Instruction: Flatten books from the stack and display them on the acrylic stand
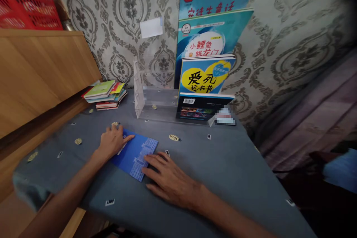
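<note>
A thin blue booklet [131, 152] lies flat on the cloth-covered table, its cover printed with a lighter blue pattern at the right end. My left hand [112, 141] rests over the booklet's left end, thumb stretched across the cover and fingers pointing away from me. At the opposite end, my right hand [170, 180] has its fingers spread, the tips touching the booklet's right edge. Behind them stands a clear acrylic book rack [139, 96]. Its right side holds several upright books, the front one a dark book [198, 108] with a barcode.
A stack of books [104, 95] lies at the back left beside a wooden cabinet [41, 78]. A red plastic basket [30, 3] sits on top of it. A small blurred-out item [225, 116] lies right of the rack. A curtain [315, 119] hangs at the right.
</note>
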Tool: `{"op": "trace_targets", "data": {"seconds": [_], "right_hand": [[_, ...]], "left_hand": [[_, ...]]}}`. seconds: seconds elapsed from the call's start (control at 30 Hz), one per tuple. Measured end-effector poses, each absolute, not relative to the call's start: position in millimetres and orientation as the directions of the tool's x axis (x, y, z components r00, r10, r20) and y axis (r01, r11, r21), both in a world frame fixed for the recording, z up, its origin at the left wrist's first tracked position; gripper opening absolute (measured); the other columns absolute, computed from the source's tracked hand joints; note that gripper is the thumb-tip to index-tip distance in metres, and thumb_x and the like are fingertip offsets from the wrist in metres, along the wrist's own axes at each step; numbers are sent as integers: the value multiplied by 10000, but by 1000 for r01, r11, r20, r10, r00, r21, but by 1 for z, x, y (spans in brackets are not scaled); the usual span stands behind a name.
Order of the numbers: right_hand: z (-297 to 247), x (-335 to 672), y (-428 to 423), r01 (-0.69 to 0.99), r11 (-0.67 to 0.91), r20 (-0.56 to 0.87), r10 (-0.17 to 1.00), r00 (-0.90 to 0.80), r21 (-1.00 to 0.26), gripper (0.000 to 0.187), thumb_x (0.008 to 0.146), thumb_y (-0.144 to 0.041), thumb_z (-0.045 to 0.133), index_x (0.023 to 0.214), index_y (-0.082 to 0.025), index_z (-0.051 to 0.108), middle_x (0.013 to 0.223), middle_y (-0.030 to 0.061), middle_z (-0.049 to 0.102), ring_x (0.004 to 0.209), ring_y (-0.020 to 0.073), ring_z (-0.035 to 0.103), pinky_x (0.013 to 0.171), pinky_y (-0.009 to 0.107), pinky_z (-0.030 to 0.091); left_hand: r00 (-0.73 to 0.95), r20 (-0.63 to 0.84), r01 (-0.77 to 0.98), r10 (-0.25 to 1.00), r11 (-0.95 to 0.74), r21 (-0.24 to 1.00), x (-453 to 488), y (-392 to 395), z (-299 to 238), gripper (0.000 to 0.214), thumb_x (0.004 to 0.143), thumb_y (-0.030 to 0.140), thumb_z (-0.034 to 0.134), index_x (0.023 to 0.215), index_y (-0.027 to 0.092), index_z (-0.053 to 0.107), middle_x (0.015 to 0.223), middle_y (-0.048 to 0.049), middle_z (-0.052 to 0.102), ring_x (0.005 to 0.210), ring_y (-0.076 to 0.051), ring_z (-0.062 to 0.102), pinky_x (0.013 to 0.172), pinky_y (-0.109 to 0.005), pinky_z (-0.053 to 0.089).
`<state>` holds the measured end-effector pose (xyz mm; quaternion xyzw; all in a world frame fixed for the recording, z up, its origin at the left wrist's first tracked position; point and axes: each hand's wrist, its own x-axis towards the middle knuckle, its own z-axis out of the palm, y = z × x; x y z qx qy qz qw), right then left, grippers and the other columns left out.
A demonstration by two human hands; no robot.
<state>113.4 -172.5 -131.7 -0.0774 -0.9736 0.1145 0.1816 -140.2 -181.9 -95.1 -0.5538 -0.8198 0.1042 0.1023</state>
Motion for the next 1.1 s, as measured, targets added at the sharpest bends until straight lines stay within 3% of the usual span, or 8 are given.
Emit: {"op": "trace_targets", "data": {"seconds": [0.23,0.47,0.67,0.8,0.93,1.03,1.1], "right_hand": [[-131,116,-171,144,951,306,228,-924,-273,354,978,-357,587,1284,-179,598,1452,159,555,1381,273,479,1183,509,342],[-125,117,-176,177,943,201,238,-950,-281,435,975,-399,592,1344,-168,579,1430,169,577,1368,300,493,1174,552,341],[-123,147,-179,240,909,155,306,-939,-340,793,877,-661,610,1452,-127,498,1519,194,489,1466,343,361,1224,575,220],[-125,169,-174,316,877,129,383,-915,-361,695,916,-558,626,1468,-158,488,1547,149,470,1480,299,353,1248,536,181],[-132,182,-155,398,853,127,460,-879,-337,465,1002,-324,525,1455,-217,508,1525,92,510,1470,239,381,1235,548,219],[-140,186,-133,428,860,146,478,-866,-278,423,1024,-278,471,1440,-220,526,1520,83,517,1469,238,385,1218,567,252],[-144,187,-116,431,873,159,470,-868,-228,401,1037,-272,452,1424,-219,544,1506,81,533,1462,237,398,1210,561,274]], "left_hand": [[-366,10,906,931,359,-225,-133,-175,-91,659,942,666,446,1206,81,592,1135,-243,669,1008,-382,694,800,-412,528],[-134,-58,990,989,136,29,-99,-167,-102,363,969,464,525,1104,138,613,1020,-150,738,960,-293,706,767,-333,480],[31,-110,960,993,1,281,-86,-160,-105,298,916,386,562,1104,161,613,733,-21,676,729,-219,663,661,-292,432],[123,-77,883,989,-74,463,-80,-158,-113,316,887,400,549,1130,206,606,725,19,637,691,-185,633,643,-272,440],[189,15,908,982,-181,377,-63,-156,-117,390,930,369,487,1283,214,545,856,-26,668,774,-210,646,721,-311,462],[191,31,942,981,-192,276,-53,-149,-116,381,940,337,478,1295,214,539,958,-68,687,833,-241,653,742,-340,459],[191,43,933,981,-195,303,-50,-142,-116,351,929,296,475,1259,215,559,904,-50,681,814,-232,644,742,-335,459]]}}
